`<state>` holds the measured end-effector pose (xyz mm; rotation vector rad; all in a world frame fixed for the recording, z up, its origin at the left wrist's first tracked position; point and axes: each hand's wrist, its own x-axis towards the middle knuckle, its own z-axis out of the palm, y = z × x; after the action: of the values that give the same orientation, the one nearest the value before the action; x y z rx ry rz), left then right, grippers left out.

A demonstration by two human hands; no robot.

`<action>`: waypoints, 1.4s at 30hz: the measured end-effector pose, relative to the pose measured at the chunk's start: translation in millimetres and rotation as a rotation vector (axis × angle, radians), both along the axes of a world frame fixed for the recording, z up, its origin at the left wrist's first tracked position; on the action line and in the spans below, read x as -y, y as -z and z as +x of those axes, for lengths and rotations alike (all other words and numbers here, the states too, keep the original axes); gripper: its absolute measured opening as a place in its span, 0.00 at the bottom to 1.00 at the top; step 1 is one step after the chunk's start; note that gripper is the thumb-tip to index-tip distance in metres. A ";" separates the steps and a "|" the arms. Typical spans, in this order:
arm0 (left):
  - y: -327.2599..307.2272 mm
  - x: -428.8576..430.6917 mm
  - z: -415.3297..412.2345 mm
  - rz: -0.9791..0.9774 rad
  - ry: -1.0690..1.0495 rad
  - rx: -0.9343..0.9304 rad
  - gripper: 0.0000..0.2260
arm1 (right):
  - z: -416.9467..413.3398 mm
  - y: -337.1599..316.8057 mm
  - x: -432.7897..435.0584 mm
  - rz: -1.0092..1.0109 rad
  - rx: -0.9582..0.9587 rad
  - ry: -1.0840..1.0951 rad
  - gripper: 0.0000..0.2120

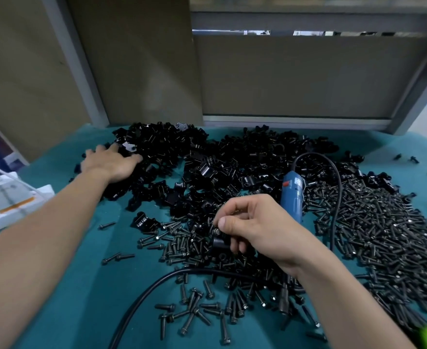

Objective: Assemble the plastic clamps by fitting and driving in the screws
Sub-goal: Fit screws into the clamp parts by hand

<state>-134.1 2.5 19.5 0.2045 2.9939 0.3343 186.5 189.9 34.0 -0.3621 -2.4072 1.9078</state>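
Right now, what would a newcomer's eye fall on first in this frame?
The heap of black plastic clamps across the far side of the teal table, and the mass of dark screws spreading to the right. Between them lies a blue power screwdriver; the left hand reaches into the clamps while the right hand pinches a screw near the middle.

Left hand (111,162) on the clamps (207,159), right hand (257,230) at the screws (383,235).

The left hand rests with fingers spread on the black clamps heaped toward the far left of the teal table (94,285). The right hand, fingers curled, pinches a screw (216,231) at its thumb tip above the screws scattered near the middle. A blue screwdriver (293,195) lies just beyond it, and its black cable (334,187) loops over the heaps.
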 end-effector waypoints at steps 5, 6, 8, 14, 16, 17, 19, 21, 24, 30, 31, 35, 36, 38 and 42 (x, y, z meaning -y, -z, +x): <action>3.7 -24.2 57.7 0.107 0.160 -0.093 0.34 | 0.0 0.5 -3.1 0.010 -0.012 0.019 0.09; 6.2 -27.8 70.1 0.104 0.201 -0.098 0.34 | 0.0 0.9 -2.5 0.008 -0.011 0.019 0.09; 9.1 -29.0 91.1 0.207 0.277 -0.064 0.32 | 0.1 1.6 -1.4 0.010 -0.007 0.018 0.09; 5.7 -8.3 114.0 0.616 0.254 -0.102 0.21 | -0.5 3.1 -1.0 0.009 -0.025 0.029 0.10; 6.7 -5.7 120.0 0.624 0.229 -0.133 0.18 | -1.3 3.4 -0.9 0.007 -0.027 0.036 0.11; 7.8 -5.5 123.2 0.615 0.237 -0.153 0.15 | -1.4 3.3 -0.8 0.005 -0.027 0.040 0.11; 9.4 -5.8 130.0 0.613 0.252 -0.260 0.11 | -1.1 3.0 -1.0 -0.018 -0.037 0.059 0.12; 5.7 -6.6 142.0 0.719 0.214 -0.393 0.11 | -0.2 2.4 -1.7 -0.069 -0.059 0.097 0.11; -5.3 -11.7 169.1 1.161 0.077 -0.269 0.13 | 1.0 0.3 -6.4 -0.144 -0.086 0.163 0.09; 4.6 -30.4 235.1 1.447 0.194 0.531 0.12 | 6.9 -6.4 -14.7 -0.317 -0.035 -0.042 0.13; 10.3 -32.7 239.4 1.450 0.202 0.553 0.12 | 7.6 -5.9 -15.1 -0.312 -0.028 -0.071 0.13; 19.8 -36.2 239.6 1.494 0.185 0.499 0.12 | 5.4 -2.5 -12.4 -0.251 0.024 -0.058 0.10; 20.4 -36.1 238.6 1.517 0.194 0.478 0.12 | 4.9 -2.3 -11.5 -0.234 0.053 -0.069 0.10; 19.7 -36.9 239.4 1.557 0.228 0.450 0.15 | 4.9 -2.5 -9.9 -0.208 0.116 -0.124 0.13; 20.3 -36.0 240.8 1.533 0.233 0.400 0.17 | 3.6 1.1 -7.8 -0.175 0.142 -0.141 0.15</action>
<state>106.7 38.4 -0.9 0.4864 1.6772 2.1494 190.1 197.7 32.9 -0.3559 -2.4176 2.2342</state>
